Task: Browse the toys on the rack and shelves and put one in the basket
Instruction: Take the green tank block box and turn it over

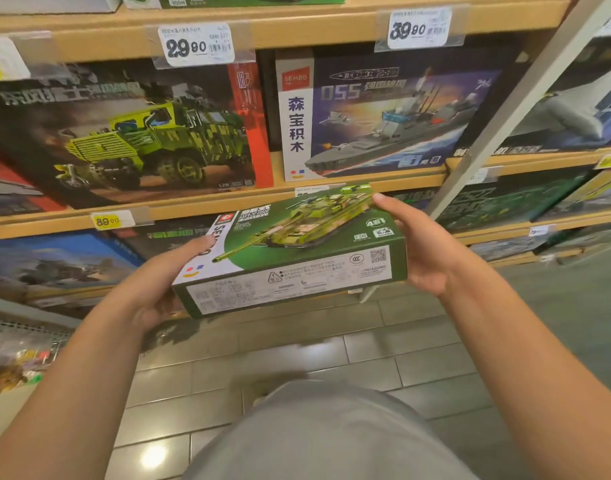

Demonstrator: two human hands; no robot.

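Head view: a green tank box (pixel 297 251) is gripped at both ends, left hand (pixel 165 282) and right hand (pixel 425 247) curled round it. Browsing of the shelves (pixel 200 202) looks done-ish, but no basket is seen, so the drop-in is probably still left.

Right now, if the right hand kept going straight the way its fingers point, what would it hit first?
The right hand grips the green tank box, fingers pointing up and forward. Past the box corner, the first thing in line looks like the wooden shelf edge under the warship box; depth is unclear.
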